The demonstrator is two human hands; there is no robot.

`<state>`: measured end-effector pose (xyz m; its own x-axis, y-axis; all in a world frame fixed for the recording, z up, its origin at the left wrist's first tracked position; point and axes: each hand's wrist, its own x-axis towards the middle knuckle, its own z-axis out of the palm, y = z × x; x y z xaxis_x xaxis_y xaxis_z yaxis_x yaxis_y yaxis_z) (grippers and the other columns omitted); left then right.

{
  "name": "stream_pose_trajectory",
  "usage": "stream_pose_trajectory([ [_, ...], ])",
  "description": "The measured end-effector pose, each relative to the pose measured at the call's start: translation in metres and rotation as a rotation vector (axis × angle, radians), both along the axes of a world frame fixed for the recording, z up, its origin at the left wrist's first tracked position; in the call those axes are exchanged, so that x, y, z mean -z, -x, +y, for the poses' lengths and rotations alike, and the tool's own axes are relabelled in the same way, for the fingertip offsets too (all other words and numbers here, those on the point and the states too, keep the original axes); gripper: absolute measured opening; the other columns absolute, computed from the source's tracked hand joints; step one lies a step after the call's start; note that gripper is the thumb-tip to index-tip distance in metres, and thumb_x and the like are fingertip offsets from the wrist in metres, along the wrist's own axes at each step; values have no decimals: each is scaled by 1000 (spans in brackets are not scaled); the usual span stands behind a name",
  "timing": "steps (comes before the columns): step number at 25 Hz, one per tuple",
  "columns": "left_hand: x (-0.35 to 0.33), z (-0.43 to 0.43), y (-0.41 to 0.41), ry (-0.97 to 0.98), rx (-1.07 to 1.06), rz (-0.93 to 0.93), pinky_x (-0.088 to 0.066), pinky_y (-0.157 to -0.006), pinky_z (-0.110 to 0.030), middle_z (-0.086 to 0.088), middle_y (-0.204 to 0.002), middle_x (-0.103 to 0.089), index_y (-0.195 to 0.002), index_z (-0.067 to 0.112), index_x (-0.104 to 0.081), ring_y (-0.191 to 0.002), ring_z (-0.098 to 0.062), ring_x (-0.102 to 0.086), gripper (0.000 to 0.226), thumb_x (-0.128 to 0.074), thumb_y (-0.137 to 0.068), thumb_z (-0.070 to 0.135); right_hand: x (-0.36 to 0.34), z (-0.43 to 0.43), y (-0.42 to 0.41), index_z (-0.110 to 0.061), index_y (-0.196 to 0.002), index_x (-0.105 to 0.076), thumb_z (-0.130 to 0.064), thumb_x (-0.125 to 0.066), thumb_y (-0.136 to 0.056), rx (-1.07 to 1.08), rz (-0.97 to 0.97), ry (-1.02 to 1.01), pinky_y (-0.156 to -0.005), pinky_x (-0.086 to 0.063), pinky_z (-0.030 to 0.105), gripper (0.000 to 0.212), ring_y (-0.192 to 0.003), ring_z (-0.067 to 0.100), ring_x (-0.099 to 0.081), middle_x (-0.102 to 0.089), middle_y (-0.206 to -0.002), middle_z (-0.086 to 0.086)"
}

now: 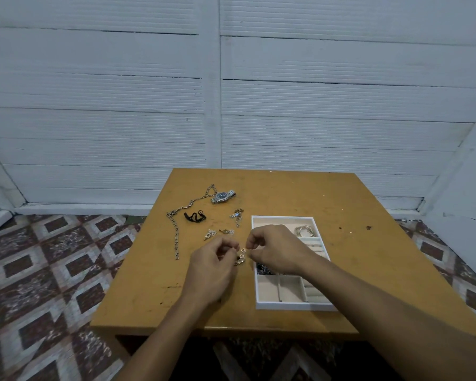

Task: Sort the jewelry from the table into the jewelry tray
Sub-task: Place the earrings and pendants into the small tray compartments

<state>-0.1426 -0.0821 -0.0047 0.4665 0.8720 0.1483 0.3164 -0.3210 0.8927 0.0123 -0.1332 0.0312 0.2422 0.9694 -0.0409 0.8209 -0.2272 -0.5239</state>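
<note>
A white jewelry tray (261,305) with cream compartments lies on the right half of the wooden table (341,204); silver bangles (302,231) sit in its far compartment and dark beads (262,269) in a middle one. My left hand (212,268) and my right hand (275,250) meet just left of the tray, fingers curled, pinching a small gold chain piece (241,257) between them. On the table beyond lie a silver watch (222,196), a long silver chain (176,229), a black band (194,216) and small earring clusters (237,215) (210,234).
The table stands against a white panelled wall (231,92) on a patterned tile floor (39,270). Its right and near-left parts show bare wood with small dark marks (368,227).
</note>
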Motion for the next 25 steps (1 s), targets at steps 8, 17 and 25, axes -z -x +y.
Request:
stream_pose_trajectory([
  [8,11,15,45,-137,-116,173,-44,-71,-14,15,-91,-64,-95,26,-66,-86,3,-58,14,-58,-91,16,16,34,44,-25,-105,-64,-21,-59,-85,-71,-198,25,-93,-32,40,21,-116,24,-47,-63,-116,0],
  [17,13,19,64,-154,-194,196,-46,-77,-26,12,-94,-65,-94,25,-68,-90,-3,-56,14,-58,-90,17,33,48,71,-30,-110,-64,-39,-61,-88,-143,-256,19,-94,-33,43,23,-117,25,-45,-64,-117,-2],
  [25,8,21,49,-68,-187,100,-42,-61,-7,17,-86,-65,-91,28,-66,-79,7,-58,15,-58,-91,14,31,47,77,-25,-86,-52,-26,-53,-90,-167,-236,66,-91,-32,45,4,-108,26,-47,-59,-106,3],
])
